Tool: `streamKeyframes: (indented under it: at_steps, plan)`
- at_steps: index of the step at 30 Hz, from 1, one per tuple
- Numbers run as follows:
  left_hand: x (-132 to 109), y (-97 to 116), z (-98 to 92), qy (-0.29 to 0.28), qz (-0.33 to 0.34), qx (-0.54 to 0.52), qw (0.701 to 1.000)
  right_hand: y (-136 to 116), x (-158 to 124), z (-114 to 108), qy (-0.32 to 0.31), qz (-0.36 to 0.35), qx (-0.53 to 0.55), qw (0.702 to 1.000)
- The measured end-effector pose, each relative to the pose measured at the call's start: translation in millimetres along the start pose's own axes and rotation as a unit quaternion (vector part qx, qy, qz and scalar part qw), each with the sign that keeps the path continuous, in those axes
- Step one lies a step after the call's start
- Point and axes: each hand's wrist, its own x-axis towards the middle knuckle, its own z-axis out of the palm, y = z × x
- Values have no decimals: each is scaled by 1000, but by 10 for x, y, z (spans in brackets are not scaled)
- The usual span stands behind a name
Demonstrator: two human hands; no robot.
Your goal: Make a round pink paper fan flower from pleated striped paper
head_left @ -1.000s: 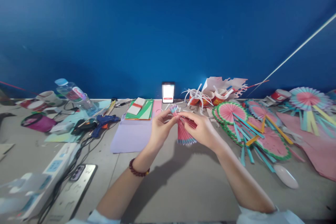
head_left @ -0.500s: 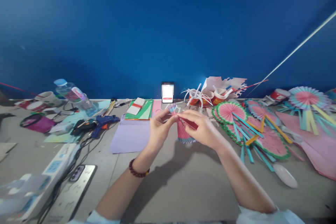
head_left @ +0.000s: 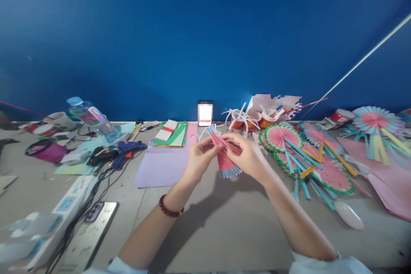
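A pleated fan pinched between 2 hands at mid-frame

The fan lies just below the centre of the frame, slanting; its narrow end points up and to the left, while its wide, blue-edged end spreads down and to the right; the grip crosses it between those 2 ends. The left hand is nearly closed, thumb and fingers pinching the fan's left side above its middle; the right hand is also nearly closed, thumb and fingers on the pink folds at its right side. The narrow end pokes out above both thumbs; the wide end hangs out below them, over the table; how many folds each hand has hold of, I cannot tell.

Straight behind the fan, an upright phone stands against the blue wall; to the left of centre lies a purple sheet, with green paper at its top edge. The left of the frame holds a glue gun and a tilted bottle; the right holds round pink-and-green papers; 1 red cup stands above them, right of centre.
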Motion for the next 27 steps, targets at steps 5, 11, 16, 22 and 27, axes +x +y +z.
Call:
streamKeyframes:
  at_steps: [5,11,16,22,27]
  plan:
    - [-13,20,11,-3,16,-34,999,-34,16,-18,27,-51,-26,998]
    - [-6,19,1,13,29,-20,999,-16,-8,-2,24,-6,-39,999]
    - [-6,21,0,21,30,-18,999,-3,-19,15,10,-8,-46,999]
    - [12,10,-18,19,34,-24,999,-8,-28,-18,-27,-17,-65,997]
    - [15,-6,-25,25,36,-27,999,-25,-45,-37,-52,5,-88,995]
